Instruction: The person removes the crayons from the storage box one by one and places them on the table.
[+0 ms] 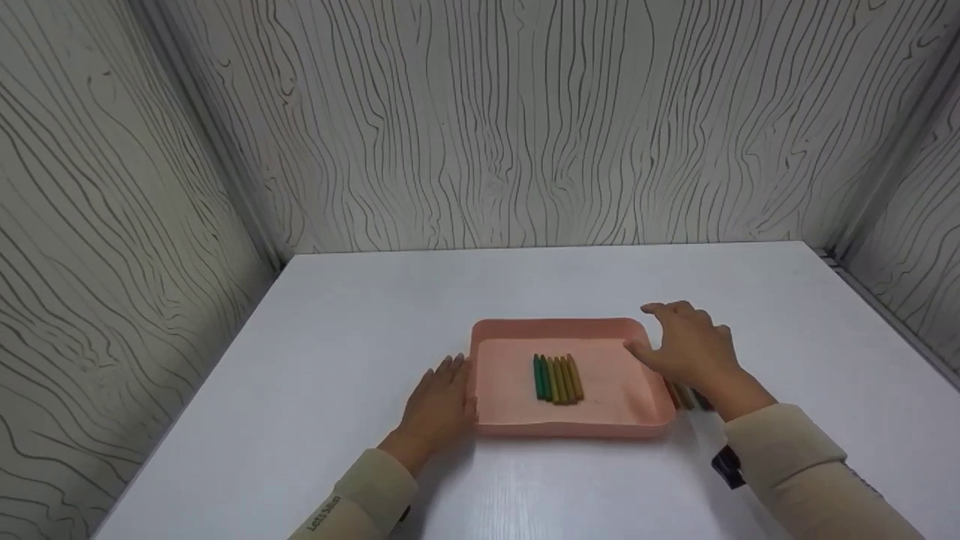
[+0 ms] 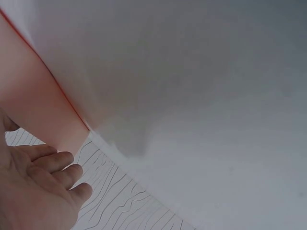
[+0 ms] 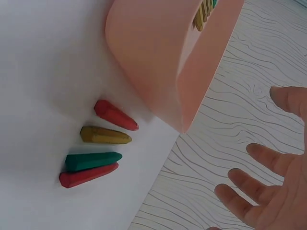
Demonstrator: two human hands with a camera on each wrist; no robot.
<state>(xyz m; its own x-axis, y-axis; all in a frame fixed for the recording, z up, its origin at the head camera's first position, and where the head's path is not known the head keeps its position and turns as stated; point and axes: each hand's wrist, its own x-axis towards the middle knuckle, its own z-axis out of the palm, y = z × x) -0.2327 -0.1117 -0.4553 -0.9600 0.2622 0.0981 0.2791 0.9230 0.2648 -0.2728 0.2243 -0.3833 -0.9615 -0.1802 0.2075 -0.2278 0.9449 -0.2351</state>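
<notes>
A shallow pink tray lies on the table, with a row of green and golden-yellow crayons side by side inside it. My left hand is at the tray's left wall, fingers extended along it and pointing away from me. Above the tray's right rim, my right hand is raised with thumb and fingers spread apart, holding nothing. Beyond that rim, more crayons lie on the table, partly hidden by this hand in the head view. The right wrist view shows red crayons, a golden one and a green one.
The white table reaches back to a wood-grain patterned panel. Similar panels stand on the left and right. A small dark device is strapped at the right wrist.
</notes>
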